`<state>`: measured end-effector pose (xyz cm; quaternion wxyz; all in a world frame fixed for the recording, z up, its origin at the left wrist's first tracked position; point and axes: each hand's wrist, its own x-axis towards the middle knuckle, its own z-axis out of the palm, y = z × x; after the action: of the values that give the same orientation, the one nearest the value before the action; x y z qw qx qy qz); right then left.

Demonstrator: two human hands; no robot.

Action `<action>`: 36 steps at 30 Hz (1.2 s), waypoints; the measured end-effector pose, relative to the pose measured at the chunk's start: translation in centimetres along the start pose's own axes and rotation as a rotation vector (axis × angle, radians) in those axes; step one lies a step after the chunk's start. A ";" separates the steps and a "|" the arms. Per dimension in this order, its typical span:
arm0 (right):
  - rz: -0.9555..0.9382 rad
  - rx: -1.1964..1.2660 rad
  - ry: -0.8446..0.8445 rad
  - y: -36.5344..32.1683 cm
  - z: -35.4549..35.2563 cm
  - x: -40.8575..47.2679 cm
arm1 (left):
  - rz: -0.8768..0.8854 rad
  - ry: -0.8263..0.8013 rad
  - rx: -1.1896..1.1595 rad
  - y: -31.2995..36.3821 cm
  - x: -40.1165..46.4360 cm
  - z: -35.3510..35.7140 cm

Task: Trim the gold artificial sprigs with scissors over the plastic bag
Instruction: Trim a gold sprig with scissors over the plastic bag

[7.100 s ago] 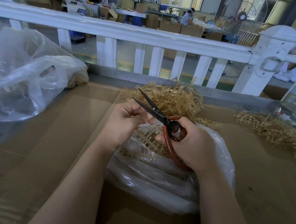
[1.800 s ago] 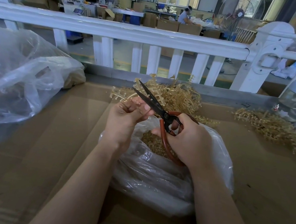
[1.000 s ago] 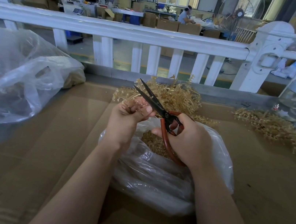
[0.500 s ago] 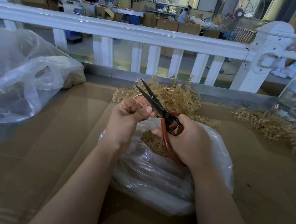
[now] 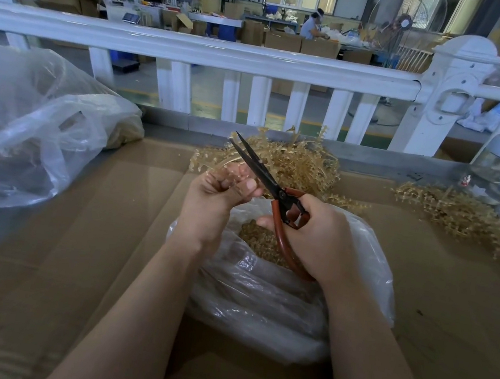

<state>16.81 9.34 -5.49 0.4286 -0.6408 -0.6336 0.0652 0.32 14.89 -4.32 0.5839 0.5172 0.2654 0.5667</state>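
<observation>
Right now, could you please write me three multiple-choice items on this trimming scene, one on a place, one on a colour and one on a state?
1. Where does the plastic bag of gold trimmings lie?
A. Under the two hands, on the cardboard
B. Hung on the white railing
C. Inside the glass jar

2. What colour are the handles of the scissors?
A. Blue
B. Reddish-brown
C. Yellow

3. How do the scissor blades stand?
A. Fully closed
B. Slightly parted, tips pointing up and away
C. Folded flat on the table

Answers:
1. A: the bag sits on the cardboard directly below the left hand and right hand.
2. B: the loops gripped by the right hand are reddish-brown.
3. B: a narrow gap shows between the dark blades, beside the gold sprig pinched in the left hand.
</observation>
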 end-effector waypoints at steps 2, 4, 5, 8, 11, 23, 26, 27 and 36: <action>-0.001 0.001 0.001 0.0 0.0 0.0 | -0.013 0.012 0.000 0.0 0.0 0.0; -0.011 -0.018 -0.006 -0.1 0.0 -0.1 | -0.052 0.056 -0.022 0.1 0.0 0.1; -0.014 -0.022 -0.009 -0.2 0.1 -0.1 | -0.079 0.083 -0.042 0.1 0.0 0.1; 0.017 0.035 0.004 -0.4 0.4 -0.1 | -0.154 0.128 -0.071 0.0 0.0 0.2; 0.086 0.170 0.014 -0.1 0.8 0.2 | -0.183 0.118 -0.003 -0.2 0.0 0.4; 0.183 0.373 -0.002 -0.1 1.2 1.0 | -0.235 -0.077 0.103 -0.1 -0.4 0.6; 0.200 0.364 -0.002 -0.2 1.2 1.1 | -0.251 -0.111 0.079 0.0 -0.5 0.5; 0.204 0.359 -0.002 -0.2 1.2 1.1 | -0.262 -0.105 0.071 0.1 -0.5 0.5; 0.195 0.248 -0.014 0.0 1.4 0.9 | -0.235 0.112 0.043 0.3 -0.4 0.6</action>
<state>16.14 10.79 -5.91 0.4914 -0.6410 -0.5586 0.1887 0.69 14.23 -3.96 0.6193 0.4626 0.3686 0.5164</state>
